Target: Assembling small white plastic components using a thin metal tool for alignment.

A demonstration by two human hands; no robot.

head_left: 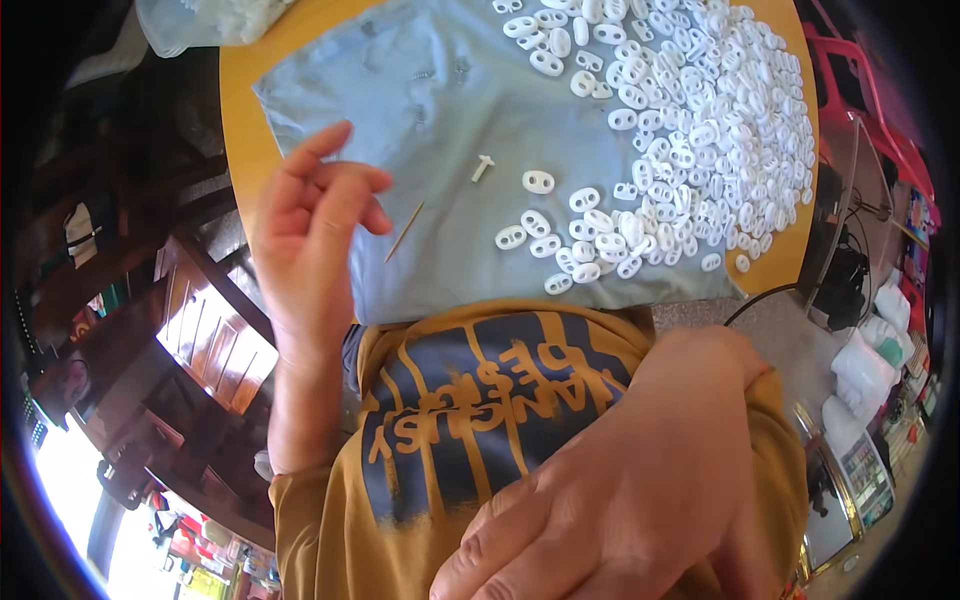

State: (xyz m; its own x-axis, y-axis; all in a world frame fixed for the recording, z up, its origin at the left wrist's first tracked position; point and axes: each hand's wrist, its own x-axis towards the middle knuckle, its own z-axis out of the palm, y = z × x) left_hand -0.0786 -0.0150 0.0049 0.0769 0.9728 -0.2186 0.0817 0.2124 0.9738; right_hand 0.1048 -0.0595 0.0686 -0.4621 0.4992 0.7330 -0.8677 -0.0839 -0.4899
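Beyond the far left corner of the grey-blue cloth (450, 115), a translucent plastic container (165, 38) holds white contents. Printed lettering marks the brown sweatshirt (320, 530) at the cloth's near edge. Over its left edge, the left hand (315, 200) is loosely half-open, apparently empty, near a thin brown stick (404, 231) and small white T-shaped plastic peg (483, 168); white oval two-holed plastic pieces (720, 130) heap rightward. The right hand (620, 490), nearer than the cloth, has cropped fingers: grip untellable.

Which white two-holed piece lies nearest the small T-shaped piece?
The two-holed piece just right of the T-shaped piece, with bare cloth around it; every other one lies farther away.
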